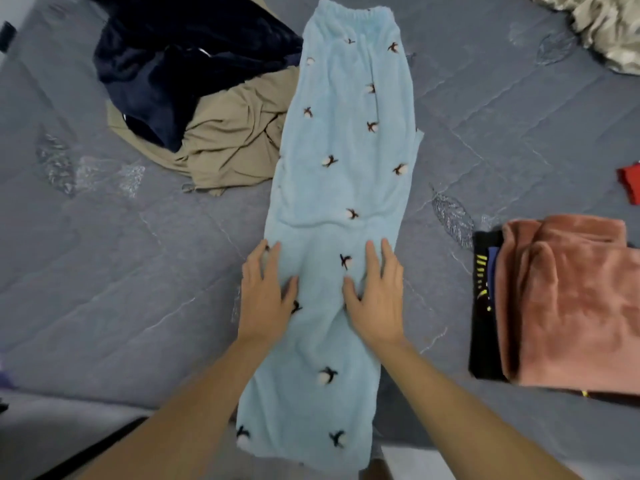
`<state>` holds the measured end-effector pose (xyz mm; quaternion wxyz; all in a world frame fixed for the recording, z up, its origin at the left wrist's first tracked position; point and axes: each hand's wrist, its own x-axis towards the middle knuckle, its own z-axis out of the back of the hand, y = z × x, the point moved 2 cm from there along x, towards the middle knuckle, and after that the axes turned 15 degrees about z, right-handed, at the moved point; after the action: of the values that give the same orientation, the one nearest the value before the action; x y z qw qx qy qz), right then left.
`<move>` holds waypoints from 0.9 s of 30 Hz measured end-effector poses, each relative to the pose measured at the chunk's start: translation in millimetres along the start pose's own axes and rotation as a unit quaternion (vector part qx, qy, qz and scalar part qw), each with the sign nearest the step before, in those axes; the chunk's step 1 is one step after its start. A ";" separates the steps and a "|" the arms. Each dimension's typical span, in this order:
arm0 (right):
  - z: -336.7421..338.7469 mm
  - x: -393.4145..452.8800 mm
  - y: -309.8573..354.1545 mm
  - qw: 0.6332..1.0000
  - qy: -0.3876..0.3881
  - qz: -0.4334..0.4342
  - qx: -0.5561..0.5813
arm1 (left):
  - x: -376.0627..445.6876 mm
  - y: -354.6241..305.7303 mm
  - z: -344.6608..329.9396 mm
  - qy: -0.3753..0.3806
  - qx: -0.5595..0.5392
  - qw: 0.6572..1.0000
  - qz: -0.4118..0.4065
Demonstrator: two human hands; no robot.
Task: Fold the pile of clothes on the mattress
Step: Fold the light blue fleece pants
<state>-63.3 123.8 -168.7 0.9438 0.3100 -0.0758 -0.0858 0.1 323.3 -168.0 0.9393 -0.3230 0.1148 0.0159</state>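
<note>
— While both palms lie flat, where exactly are they?
— The left hand (265,292) presses, fingers straight and spread, on the near-left edge of the long pale-blue fleece trousers with small dark-and-white sprigs (346,168); the right hand (375,296) presses the same way just beside it, a sprig between them. Neither grips anything. The trousers look doubled leg on leg, running lengthways along the grey quilted mattress (121,271), waistband at the far end.
— How should the smoothing go?
— I'd say sweep outward and away so the ripple between the palms runs out, then bring the near hem up to the waistband, edges matched.
— And the count?
— One pair of blue trousers in hand. Left of it, a crumpled dark navy plush garment (173,71) on a rumpled tan one (235,140): two waiting. Right, one folded stack, a dusty-pink fleece piece (571,306) over a black printed one (483,306). A red scrap (630,181) and pale camouflage-patterned cloth (606,29) sit at the right edge.
</note>
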 end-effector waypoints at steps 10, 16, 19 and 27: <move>11.2 -157.8 60.9 0.940 -0.065 -0.271 0.196 | -123.5 58.8 32.9 0.208 -0.293 0.905 0.227; 17.4 -198.2 61.2 0.874 0.070 -0.330 0.350 | -150.9 67.2 39.1 0.270 -0.267 0.900 0.215; 23.5 -202.7 61.8 0.872 0.071 -0.308 0.374 | -161.4 74.0 38.3 0.283 -0.267 0.896 0.216; 49.9 -227.6 79.1 0.851 0.114 -0.296 0.418 | -217.7 80.0 55.3 0.310 -0.283 0.868 0.264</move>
<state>-285.6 205.6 -102.1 0.6570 0.6906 0.0990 -0.2859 -208.7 430.0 -124.8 0.6845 -0.5204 0.4721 0.1944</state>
